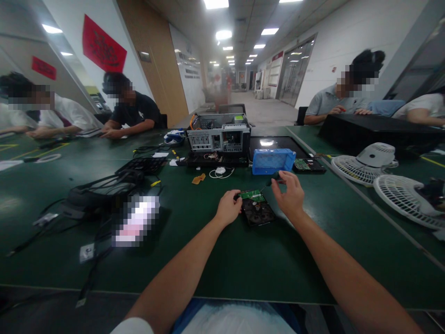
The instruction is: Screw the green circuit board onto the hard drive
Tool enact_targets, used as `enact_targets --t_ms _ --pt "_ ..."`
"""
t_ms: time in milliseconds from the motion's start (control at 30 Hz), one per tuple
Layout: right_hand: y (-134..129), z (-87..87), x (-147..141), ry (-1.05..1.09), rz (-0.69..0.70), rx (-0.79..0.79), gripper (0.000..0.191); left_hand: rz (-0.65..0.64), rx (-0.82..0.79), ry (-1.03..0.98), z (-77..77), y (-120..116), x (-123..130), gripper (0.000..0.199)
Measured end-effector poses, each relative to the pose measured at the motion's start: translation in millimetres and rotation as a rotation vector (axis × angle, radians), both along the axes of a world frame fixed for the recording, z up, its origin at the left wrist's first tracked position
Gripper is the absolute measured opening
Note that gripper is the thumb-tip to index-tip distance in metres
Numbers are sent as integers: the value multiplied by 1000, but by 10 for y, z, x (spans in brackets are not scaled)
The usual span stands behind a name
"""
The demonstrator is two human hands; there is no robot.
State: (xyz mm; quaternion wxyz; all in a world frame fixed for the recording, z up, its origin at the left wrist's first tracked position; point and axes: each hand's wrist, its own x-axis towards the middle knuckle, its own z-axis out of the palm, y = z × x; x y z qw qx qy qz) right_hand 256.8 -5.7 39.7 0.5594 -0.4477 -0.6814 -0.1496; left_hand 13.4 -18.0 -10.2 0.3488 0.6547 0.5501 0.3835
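Observation:
A black hard drive with a green circuit board along its far end lies on the green table in front of me. My left hand grips the drive's left edge near the board, fingers bent round it. In my right hand, at the drive's far right, is a dark-handled screwdriver. Its thin shaft slants down to the left toward the board; whether the tip touches a screw is too small to tell.
Beyond the drive stand a blue tray and an open computer case. White fan grilles lie at the right. A headset with cables and a blurred bright rectangle are at the left. Several people sit around the tables.

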Motion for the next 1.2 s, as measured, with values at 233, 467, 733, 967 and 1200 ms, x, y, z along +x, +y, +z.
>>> enact_targets --t_ms 233,467,733,967,1200 --pt "-16 23 -20 -12 41 10 26 -2 4 8 29 -17 -1 36" --pt "-22 39 7 -24 -5 -14 30 11 13 22 -7 8 8 35" --pt "-43 28 -16 -46 43 -40 35 0 13 11 16 -12 4 36" --pt "-57 44 -36 -61 29 -44 37 5 -8 2 41 -26 10 37" --pt "-73 65 -44 -77 46 -64 41 4 -15 -3 86 -44 1 36"
